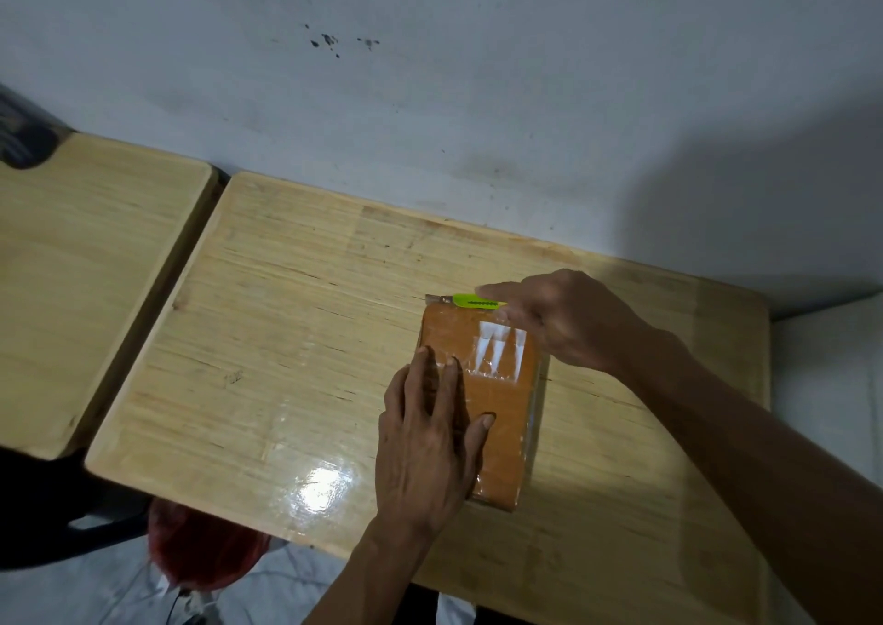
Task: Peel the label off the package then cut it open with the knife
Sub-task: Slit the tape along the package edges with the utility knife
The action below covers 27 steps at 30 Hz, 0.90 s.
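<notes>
Orange package lies under left hand, flat.

The left hand is laid flat, palm down, with its fingers straight and slightly spread and the thumb set out to the side. The right hand is curled around a handle, its forefinger stretched forward; both forearms are bare.

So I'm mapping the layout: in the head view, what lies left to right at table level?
Second wooden table → left hand → orange package → right hand, gripping the green knife.
</notes>
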Available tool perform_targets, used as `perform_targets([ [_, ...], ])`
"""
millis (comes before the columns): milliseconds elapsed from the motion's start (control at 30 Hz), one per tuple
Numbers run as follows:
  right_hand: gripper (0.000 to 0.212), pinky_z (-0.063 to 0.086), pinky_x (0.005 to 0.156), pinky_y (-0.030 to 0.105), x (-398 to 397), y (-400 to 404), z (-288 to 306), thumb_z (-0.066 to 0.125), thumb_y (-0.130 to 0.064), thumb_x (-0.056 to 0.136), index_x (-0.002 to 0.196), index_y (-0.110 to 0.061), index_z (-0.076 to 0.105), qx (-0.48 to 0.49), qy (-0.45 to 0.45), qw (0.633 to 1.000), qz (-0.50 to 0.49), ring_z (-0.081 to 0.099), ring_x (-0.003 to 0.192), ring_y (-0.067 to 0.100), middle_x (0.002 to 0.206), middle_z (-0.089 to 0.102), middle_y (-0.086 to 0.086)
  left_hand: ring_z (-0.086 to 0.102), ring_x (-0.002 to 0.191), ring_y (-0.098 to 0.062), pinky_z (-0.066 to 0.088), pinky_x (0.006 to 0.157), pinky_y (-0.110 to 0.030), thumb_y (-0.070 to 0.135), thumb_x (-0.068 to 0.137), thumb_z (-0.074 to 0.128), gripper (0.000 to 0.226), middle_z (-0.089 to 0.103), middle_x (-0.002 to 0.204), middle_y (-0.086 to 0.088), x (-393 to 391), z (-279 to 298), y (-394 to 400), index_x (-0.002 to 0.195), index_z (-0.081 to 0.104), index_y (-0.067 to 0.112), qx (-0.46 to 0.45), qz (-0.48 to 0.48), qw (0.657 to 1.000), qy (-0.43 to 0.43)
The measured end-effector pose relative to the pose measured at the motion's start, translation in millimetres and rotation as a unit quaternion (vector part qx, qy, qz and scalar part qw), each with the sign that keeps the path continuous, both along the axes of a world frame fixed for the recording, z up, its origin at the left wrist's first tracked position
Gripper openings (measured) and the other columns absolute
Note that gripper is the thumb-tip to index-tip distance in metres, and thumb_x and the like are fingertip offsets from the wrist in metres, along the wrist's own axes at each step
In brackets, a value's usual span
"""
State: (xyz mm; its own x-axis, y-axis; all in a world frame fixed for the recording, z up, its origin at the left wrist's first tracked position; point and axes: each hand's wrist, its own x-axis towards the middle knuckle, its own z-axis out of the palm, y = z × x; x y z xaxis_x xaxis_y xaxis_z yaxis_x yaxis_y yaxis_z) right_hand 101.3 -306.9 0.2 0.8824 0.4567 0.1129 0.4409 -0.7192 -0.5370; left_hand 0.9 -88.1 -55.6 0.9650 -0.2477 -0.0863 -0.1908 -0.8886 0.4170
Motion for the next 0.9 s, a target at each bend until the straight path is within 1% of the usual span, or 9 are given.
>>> perform_targets([
  [100,0.035,0.061,0.069,0.038,-2,0,-1,0.062,-0.015,0.093,0.129,-0.014,0.063,-0.014,-0.004,1.000,-0.010,0.074,0.081,0.026,0.100,0.076,0.010,0.034,0.141,-0.032,0.047,0.102,-0.050,0.064,0.096,0.044,0.069,0.028,0.160,-0.011,0,0,0,0.150,0.042,0.021,0.000,0.000,1.000,0.000],
  [233,0.036,0.061,0.068,0.035,-4,0,-2,0.061,-0.018,0.094,0.130,-0.016,0.062,-0.025,-0.007,1.000,-0.015,0.073,0.076,0.024,0.095,0.077,0.008,0.033,0.140,-0.031,0.047,0.102,-0.050,0.062,0.095,0.046,0.068,0.027,0.160,-0.010,-1,0,-1,0.150,0.042,0.022,-0.001,0.002,1.000,-0.003],
  [367,0.036,0.060,0.066,0.037,-5,-2,-3,0.058,-0.021,0.096,0.132,-0.019,0.059,-0.034,0.007,0.999,-0.023,0.072,0.074,0.023,0.095,0.076,0.008,0.032,0.138,-0.032,0.046,0.103,-0.051,0.061,0.095,0.048,0.067,0.028,0.160,-0.011,0,0,-1,0.149,0.044,0.021,-0.002,0.002,1.000,-0.008],
  [500,0.036,0.060,0.066,0.035,-6,-1,-1,0.058,-0.021,0.096,0.132,-0.021,0.059,-0.041,0.009,0.999,-0.033,0.071,0.072,0.021,0.092,0.076,0.006,0.031,0.136,-0.032,0.047,0.102,-0.050,0.061,0.095,0.049,0.066,0.027,0.160,-0.011,-1,0,0,0.148,0.044,0.022,-0.002,0.003,1.000,-0.010],
  [567,0.036,0.060,0.065,0.035,-7,0,0,0.059,-0.020,0.095,0.132,-0.021,0.059,-0.047,0.004,0.998,-0.037,0.070,0.069,0.022,0.087,0.075,0.006,0.032,0.134,-0.032,0.047,0.102,-0.049,0.061,0.095,0.049,0.066,0.028,0.160,-0.011,0,0,0,0.148,0.045,0.022,0.001,0.002,1.000,-0.012],
  [633,0.037,0.057,0.059,0.032,-8,0,-1,0.060,-0.019,0.095,0.132,-0.021,0.059,-0.067,0.006,0.997,-0.034,0.066,0.061,0.020,0.078,0.072,0.005,0.033,0.133,-0.032,0.047,0.102,-0.047,0.063,0.095,0.046,0.067,0.028,0.160,-0.011,0,0,0,0.148,0.044,0.022,0.007,0.002,1.000,-0.010],
  [700,0.039,0.052,0.056,0.027,-10,-2,0,0.061,-0.020,0.095,0.134,-0.021,0.057,-0.098,0.018,0.995,-0.031,0.063,0.059,0.018,0.077,0.070,0.004,0.034,0.132,-0.031,0.048,0.101,-0.047,0.064,0.095,0.044,0.068,0.028,0.160,-0.011,1,1,-1,0.149,0.042,0.023,0.008,0.001,1.000,-0.006],
  [767,0.041,0.047,0.057,0.024,-14,-6,1,0.060,-0.022,0.095,0.136,-0.022,0.054,-0.127,0.029,0.991,-0.035,0.061,0.062,0.017,0.080,0.069,0.003,0.036,0.128,-0.031,0.048,0.099,-0.046,0.065,0.094,0.044,0.068,0.029,0.158,-0.010,3,2,-2,0.149,0.042,0.023,0.008,-0.002,1.000,-0.008],
  [900,0.044,0.043,0.064,0.024,-18,-11,4,0.056,-0.029,0.097,0.140,-0.027,0.049,-0.124,0.063,0.988,-0.065,0.051,0.065,0.012,0.082,0.064,-0.001,0.040,0.116,-0.030,0.050,0.093,-0.043,0.064,0.094,0.046,0.066,0.033,0.156,-0.009,4,4,-3,0.145,0.046,0.022,0.015,-0.007,1.000,-0.013],
])
